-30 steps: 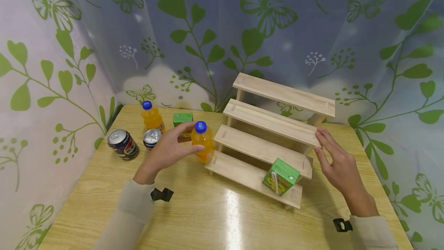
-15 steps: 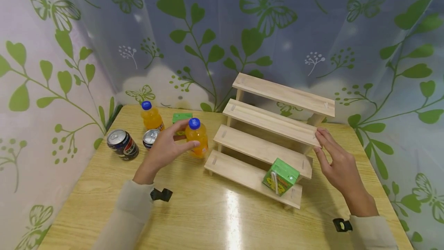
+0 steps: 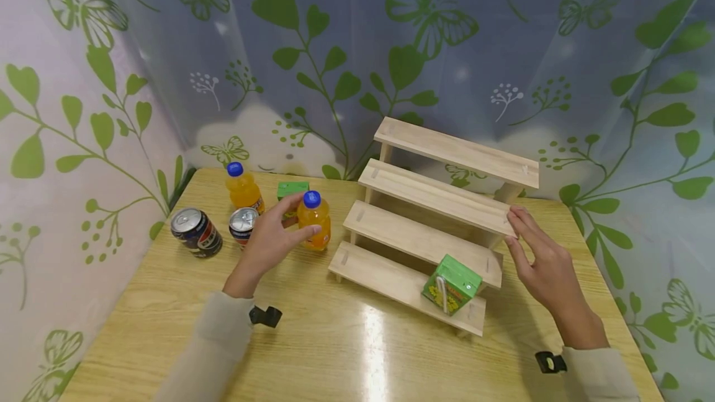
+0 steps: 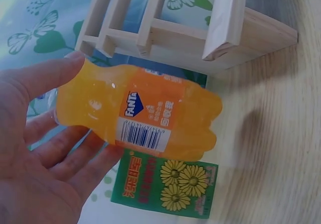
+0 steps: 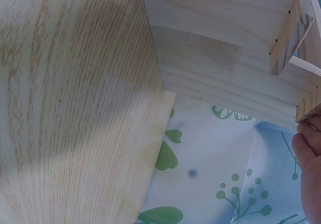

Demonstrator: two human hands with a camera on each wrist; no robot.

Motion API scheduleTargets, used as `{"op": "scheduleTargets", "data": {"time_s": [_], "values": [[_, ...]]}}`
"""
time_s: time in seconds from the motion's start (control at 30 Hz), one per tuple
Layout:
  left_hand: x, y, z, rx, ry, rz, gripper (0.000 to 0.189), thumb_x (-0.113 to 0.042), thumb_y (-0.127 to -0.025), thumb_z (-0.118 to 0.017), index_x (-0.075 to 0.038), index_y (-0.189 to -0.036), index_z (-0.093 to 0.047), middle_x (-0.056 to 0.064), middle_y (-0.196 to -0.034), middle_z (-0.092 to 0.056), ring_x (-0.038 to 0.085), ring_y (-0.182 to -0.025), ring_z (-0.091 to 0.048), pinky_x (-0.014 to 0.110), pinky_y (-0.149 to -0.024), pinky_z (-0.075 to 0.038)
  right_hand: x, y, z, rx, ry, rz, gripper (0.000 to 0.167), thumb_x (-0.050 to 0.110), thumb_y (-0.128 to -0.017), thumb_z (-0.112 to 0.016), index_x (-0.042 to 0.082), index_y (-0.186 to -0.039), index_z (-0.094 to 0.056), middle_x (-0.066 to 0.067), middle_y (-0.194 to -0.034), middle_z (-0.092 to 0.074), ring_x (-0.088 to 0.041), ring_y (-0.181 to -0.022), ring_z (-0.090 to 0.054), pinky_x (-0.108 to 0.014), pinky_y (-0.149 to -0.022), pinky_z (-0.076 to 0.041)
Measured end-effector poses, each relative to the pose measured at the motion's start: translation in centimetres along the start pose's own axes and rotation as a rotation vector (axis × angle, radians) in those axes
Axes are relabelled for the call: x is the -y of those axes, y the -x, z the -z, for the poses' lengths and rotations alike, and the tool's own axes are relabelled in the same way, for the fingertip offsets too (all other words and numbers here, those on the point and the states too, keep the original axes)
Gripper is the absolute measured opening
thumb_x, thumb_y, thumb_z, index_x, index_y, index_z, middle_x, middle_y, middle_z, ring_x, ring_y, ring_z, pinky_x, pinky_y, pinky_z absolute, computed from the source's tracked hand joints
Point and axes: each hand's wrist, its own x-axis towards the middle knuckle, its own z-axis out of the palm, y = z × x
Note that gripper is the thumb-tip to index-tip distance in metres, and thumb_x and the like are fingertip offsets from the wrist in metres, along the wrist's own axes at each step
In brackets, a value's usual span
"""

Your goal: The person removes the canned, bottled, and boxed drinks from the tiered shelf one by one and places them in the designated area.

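Observation:
My left hand point(image 3: 270, 237) holds an orange Fanta bottle point(image 3: 316, 219) with a blue cap, thumb on the near side and fingers behind. The bottle stands just left of a four-step wooden display rack point(image 3: 416, 231). Behind the fingers is a green drink carton point(image 4: 165, 186) with yellow flowers, partly hidden in the head view. At the rack's right end, my right hand point(image 3: 542, 265) touches the end of the second board from the top with its fingertips. Another green carton point(image 3: 452, 284) with a white straw sits on the lowest step.
Left of my left hand stand a second orange bottle point(image 3: 244, 188), a dark can point(image 3: 197, 232) and another can point(image 3: 242, 223) partly covered by the hand. All are on a wooden table point(image 3: 313, 346). A leaf-patterned curtain point(image 3: 346, 48) hangs behind the rack.
My left hand has drawn the Fanta bottle a little to the left and back, away from the rack's lower steps. My right hand stays at the board's end.

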Motion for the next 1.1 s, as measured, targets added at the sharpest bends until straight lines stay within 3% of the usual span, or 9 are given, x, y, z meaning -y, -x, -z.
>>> {"op": "scheduleTargets", "data": {"time_s": [0.23, 0.53, 0.87, 1.1], "values": [[0.4, -0.3, -0.4, -0.042, 0.021, 0.033, 0.077, -0.029, -0.098, -0.085, -0.015, -0.164, -0.048, 0.015, -0.157, -0.06, 0.035, -0.148, -0.055, 0.053, -0.122, -0.05, 0.0, 0.0, 0.1, -0.001, 0.0, 0.006, 0.059, -0.005, -0.094, -0.076, -0.002, -0.151, -0.062, -0.021, -0.156, -0.061, -0.046, -0.129, -0.066, -0.056, -0.073, -0.06], [1.5, -0.8, -1.0, -0.064, 0.009, 0.068, 0.078, -0.026, -0.1, -0.083, -0.013, -0.166, -0.044, 0.017, -0.161, -0.055, 0.036, -0.152, -0.051, 0.052, -0.125, -0.047, 0.1, 0.0, 0.0, -0.006, 0.001, -0.006, 0.062, -0.007, -0.091, -0.078, -0.001, -0.151, -0.063, -0.021, -0.154, -0.063, -0.035, -0.136, -0.062, -0.058, -0.084, -0.059], [2.1, -1.1, -1.3, -0.089, -0.012, 0.092, 0.078, -0.024, -0.1, -0.082, -0.011, -0.166, -0.043, 0.019, -0.163, -0.052, 0.037, -0.154, -0.048, 0.051, -0.125, -0.047, 0.1, -0.1, 0.1, -0.014, 0.001, 0.022, 0.058, -0.005, -0.093, -0.077, -0.003, -0.149, -0.063, -0.023, -0.153, -0.063, -0.046, -0.126, -0.068, -0.056, -0.069, -0.06], [2.2, -1.2, -1.5, -0.089, -0.019, 0.098, 0.077, -0.023, -0.101, -0.082, -0.01, -0.166, -0.043, 0.02, -0.163, -0.053, 0.037, -0.154, -0.049, 0.051, -0.125, -0.047, 0.0, 0.0, 0.0, -0.012, -0.003, 0.02, 0.058, -0.005, -0.092, -0.077, -0.004, -0.149, -0.063, -0.021, -0.154, -0.063, -0.047, -0.126, -0.068, -0.057, -0.071, -0.06]]}}
